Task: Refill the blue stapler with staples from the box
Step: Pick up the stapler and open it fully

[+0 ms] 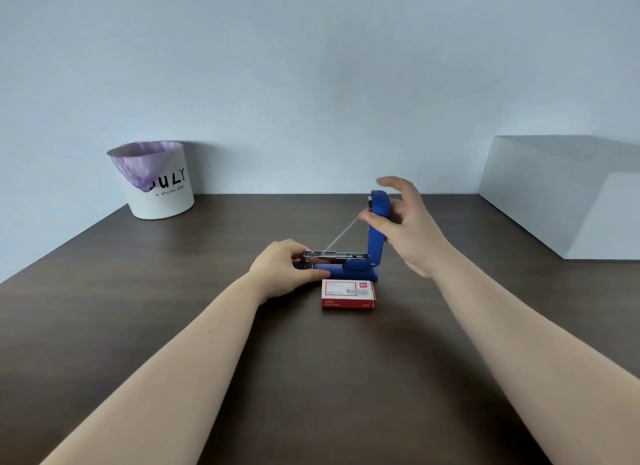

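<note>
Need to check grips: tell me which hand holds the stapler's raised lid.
The right hand, pinching the upright blue lid; the left hand steadies the front end.

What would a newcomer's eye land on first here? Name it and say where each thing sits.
First, the blue stapler mid-table, its blue top arm swung upright over the bare metal staple channel. The left hand steadies its front end while the right hand holds the raised arm. Next, the closed red-and-white staple box lying just in front, and the white bin with a purple liner at far left.
</note>
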Tool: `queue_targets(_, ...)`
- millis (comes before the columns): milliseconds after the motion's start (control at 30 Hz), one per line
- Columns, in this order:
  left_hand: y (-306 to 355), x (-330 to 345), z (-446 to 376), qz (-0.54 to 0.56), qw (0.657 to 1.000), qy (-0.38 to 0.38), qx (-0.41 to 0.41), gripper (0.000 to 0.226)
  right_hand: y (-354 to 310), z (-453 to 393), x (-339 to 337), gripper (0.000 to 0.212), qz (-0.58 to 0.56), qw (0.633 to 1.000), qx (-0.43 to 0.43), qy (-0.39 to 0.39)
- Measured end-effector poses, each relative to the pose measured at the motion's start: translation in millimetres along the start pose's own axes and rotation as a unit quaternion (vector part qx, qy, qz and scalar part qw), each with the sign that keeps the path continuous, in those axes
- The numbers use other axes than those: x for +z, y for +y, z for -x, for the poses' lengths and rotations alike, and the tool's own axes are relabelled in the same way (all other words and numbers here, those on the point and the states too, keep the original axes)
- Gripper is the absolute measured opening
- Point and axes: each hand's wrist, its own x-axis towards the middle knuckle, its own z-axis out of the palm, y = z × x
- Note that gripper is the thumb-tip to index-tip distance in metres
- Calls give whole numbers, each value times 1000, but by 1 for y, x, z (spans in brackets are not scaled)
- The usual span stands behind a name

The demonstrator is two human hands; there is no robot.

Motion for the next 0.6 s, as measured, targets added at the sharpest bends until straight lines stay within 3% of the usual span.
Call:
queue_targets(233,-1,0,-2,21,1000,0,-20,35,16,11,-43,20,-96,994,55,-7)
queue_targets(300,-2,0,-1,27,999,2,-23,35,24,16,-57,16,-63,995,79,-11)
queue_targets(433,0,-2,2,40,999,5,-25,33,36,19,-70,21,127,988,79,-29)
queue_targets(600,-4,-2,4,31,999,9,-25,34,38,18,-68,25,171,976,105,-87)
